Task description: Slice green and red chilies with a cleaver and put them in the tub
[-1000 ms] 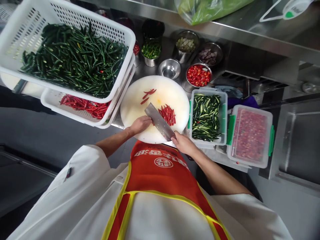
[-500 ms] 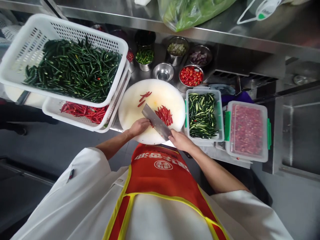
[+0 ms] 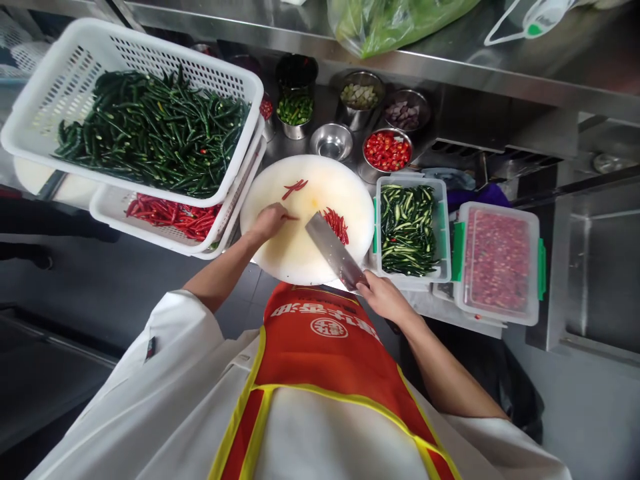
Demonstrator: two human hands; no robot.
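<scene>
My right hand (image 3: 384, 295) is closed round the handle of a cleaver (image 3: 336, 251), its blade slanting across the right part of a round white cutting board (image 3: 295, 257). Close behind the blade lies a pile of cut red chilies (image 3: 338, 225). On the left of the board, my left hand (image 3: 271, 221) pinches a red chili pepper (image 3: 291, 217) that sticks out past its fingertips. A few more whole red chilies (image 3: 295, 189) lie loose at the back of the board, beyond that hand.
To the left, a white basket of green chilies (image 3: 257, 100) sits above a basket of red chilies (image 3: 107, 212). Steel bowls, including one with chopped red chilies (image 3: 387, 151), stand behind the board. A tub of cut green chilies (image 3: 409, 230) and a lidded box (image 3: 495, 257) are at right.
My left hand has moved left and back, away from the blade, and now has a chili showing in its fingers. The cleaver has shifted right, nearer the cut pile.
</scene>
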